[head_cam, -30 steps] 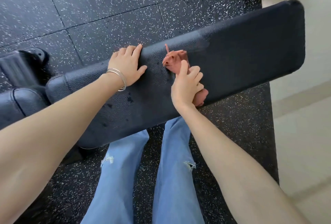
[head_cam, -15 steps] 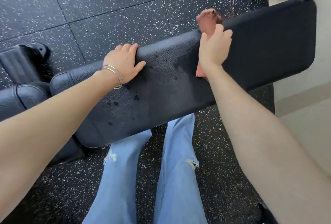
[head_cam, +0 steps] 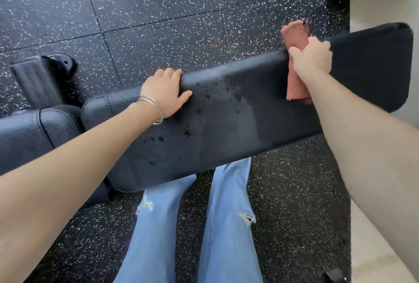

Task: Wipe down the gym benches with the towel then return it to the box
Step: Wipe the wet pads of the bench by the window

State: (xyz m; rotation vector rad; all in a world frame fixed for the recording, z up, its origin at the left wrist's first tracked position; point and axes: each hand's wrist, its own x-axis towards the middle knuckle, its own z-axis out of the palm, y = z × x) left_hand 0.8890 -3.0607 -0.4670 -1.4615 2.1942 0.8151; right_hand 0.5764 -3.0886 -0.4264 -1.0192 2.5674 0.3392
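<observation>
Fingers [head_cam: 319, 44] of your right hand [head_cam: 311, 58] curl round the towel [head_cam: 294, 33], a salmon-pink cloth bunched in your grip. They press it onto the bench [head_cam: 249, 92] at the pad's far edge, toward its right end. One end of the towel sticks up past that edge above your knuckles. The other end lies on the pad beneath your wrist, partly hidden by your forearm.

Your left hand [head_cam: 166, 91] sits well apart from it, toward the pad's left end. It is palm down on the black upholstery, with the thumb spread flat on top and the four fingers hooked over the far edge so their tips drop out of sight. Thin silver bangles [head_cam: 152, 108] ring that wrist.

Between your two hands the pad carries dark wet spots [head_cam: 187, 133] scattered over its grained surface. A paler smeared band runs across it just left of the towel.

Just beside the long pad, on its left, is a second black cushion [head_cam: 22, 137]. Beyond that, a black foot [head_cam: 38, 78] of the frame, blurred, stands on the floor [head_cam: 158, 10], which is black rubber tile flecked with white. Your legs in light blue jeans [head_cam: 226, 226], torn at both knees, stand close against the near side of the bench. Pale flooring [head_cam: 374, 248] borders the rubber on the right.
</observation>
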